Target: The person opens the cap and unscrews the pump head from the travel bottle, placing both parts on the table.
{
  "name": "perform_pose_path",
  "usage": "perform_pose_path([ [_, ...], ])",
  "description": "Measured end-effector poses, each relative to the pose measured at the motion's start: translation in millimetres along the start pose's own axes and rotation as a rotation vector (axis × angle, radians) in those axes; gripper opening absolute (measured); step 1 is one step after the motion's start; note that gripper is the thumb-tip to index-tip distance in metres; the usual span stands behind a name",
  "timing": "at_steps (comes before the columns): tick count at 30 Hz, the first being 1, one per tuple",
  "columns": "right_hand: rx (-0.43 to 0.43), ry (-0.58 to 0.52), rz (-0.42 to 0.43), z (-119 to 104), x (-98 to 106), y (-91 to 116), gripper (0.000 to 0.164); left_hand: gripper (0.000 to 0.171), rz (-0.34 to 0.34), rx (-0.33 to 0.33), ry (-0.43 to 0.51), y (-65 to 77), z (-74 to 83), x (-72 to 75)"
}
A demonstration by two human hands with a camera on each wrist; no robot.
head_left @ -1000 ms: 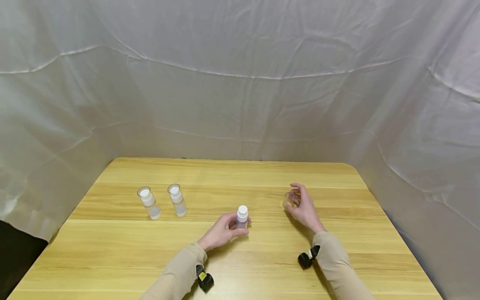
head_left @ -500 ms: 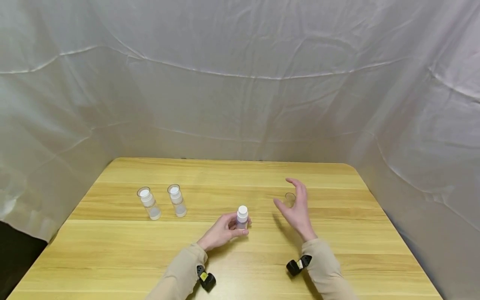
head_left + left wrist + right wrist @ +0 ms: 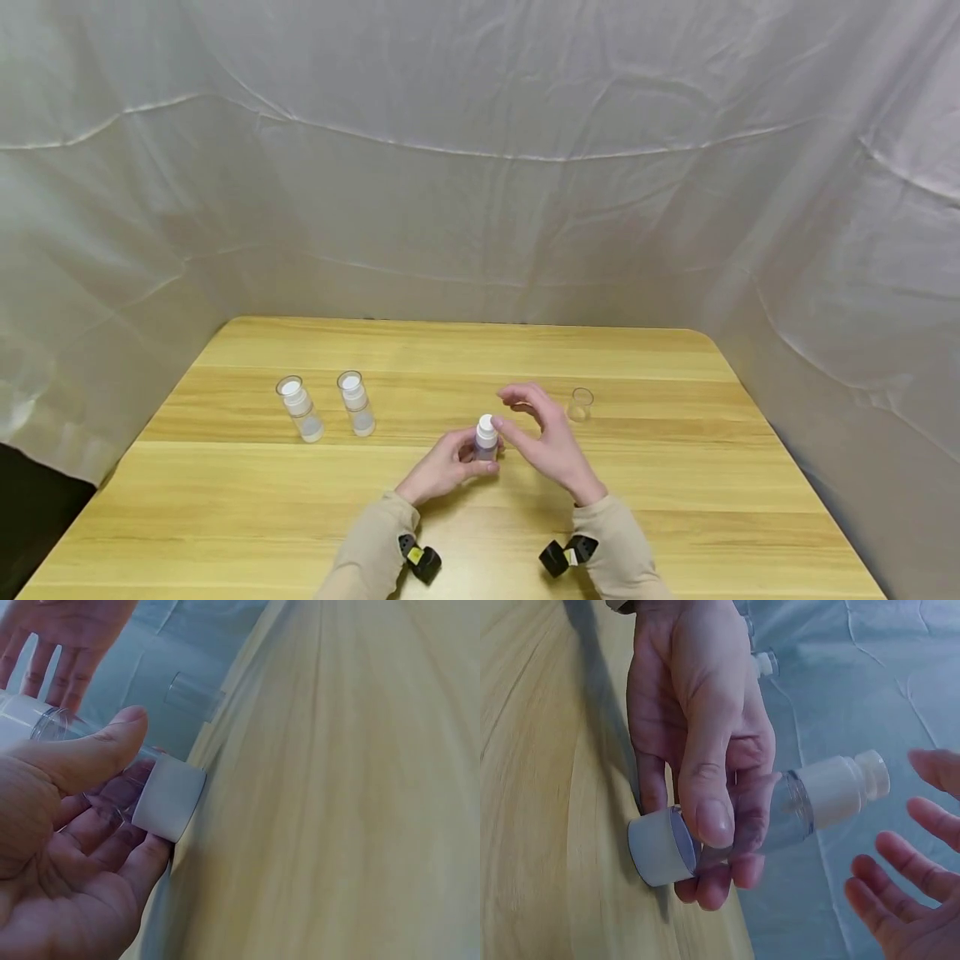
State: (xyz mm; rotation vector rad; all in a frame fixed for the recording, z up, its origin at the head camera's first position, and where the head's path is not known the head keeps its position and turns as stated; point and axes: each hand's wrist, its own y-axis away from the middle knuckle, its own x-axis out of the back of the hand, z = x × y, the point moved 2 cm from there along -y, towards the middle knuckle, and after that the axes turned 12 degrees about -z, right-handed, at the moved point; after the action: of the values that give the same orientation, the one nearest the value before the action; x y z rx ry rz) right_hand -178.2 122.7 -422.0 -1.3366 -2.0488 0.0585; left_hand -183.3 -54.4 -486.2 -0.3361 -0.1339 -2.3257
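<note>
Near the middle of the table, my left hand (image 3: 444,467) grips a small pump bottle (image 3: 486,432) around its clear body. The bottle stands upright, with a white pump top and a white base (image 3: 171,796); the base meets the tabletop. Beside the pump top is my right hand (image 3: 551,442), its fingers spread and loosely bent. The right wrist view shows a gap between those fingers (image 3: 900,859) and the white collar (image 3: 832,791). A clear cap (image 3: 581,405) stands on the table behind and right of my right hand.
Two similar pump bottles, a left one (image 3: 302,410) and a right one (image 3: 357,405), stand at the table's left with clear caps on. The wooden table (image 3: 225,517) is bounded by a pale hanging sheet (image 3: 480,208) behind and at both sides.
My right hand has let go of the clear cap, leaving it standing on the table, and moved left to the bottle's top. My left hand keeps its hold on the bottle.
</note>
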Motion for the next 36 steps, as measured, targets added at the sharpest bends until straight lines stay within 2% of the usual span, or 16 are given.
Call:
perform_pose_path([
  [3, -0.012, 0.072, -0.042, -3, -4, 1, 0.040, 0.039, 0.010, 0.013, -0.016, 0.6, 0.5, 0.1],
  [7, 0.017, 0.155, -0.071, -6, -10, 0, 0.049, 0.035, 0.018, 0.016, -0.045, 0.8, 1.9, 0.4],
  [11, 0.035, 0.204, -0.064, -7, -15, -1, 0.046, 0.035, 0.017, 0.014, -0.053, 0.6, 2.5, 0.3],
  [17, 0.060, 0.203, -0.054, -8, -19, 0, 0.039, 0.038, 0.008, 0.009, -0.038, 0.9, 2.1, -0.2],
  [25, 0.087, 0.227, -0.044, -7, -23, 1, 0.038, 0.043, -0.008, 0.000, 0.008, 0.4, -0.1, -0.5],
  [30, 0.069, 0.214, -0.037, -8, -23, 2, 0.039, 0.045, -0.012, -0.008, 0.023, 0.7, -0.9, -1.0],
  [36, 0.045, 0.182, -0.073, -12, -22, 3, 0.037, 0.043, -0.008, -0.012, 0.030, 0.3, -1.5, -1.5],
])
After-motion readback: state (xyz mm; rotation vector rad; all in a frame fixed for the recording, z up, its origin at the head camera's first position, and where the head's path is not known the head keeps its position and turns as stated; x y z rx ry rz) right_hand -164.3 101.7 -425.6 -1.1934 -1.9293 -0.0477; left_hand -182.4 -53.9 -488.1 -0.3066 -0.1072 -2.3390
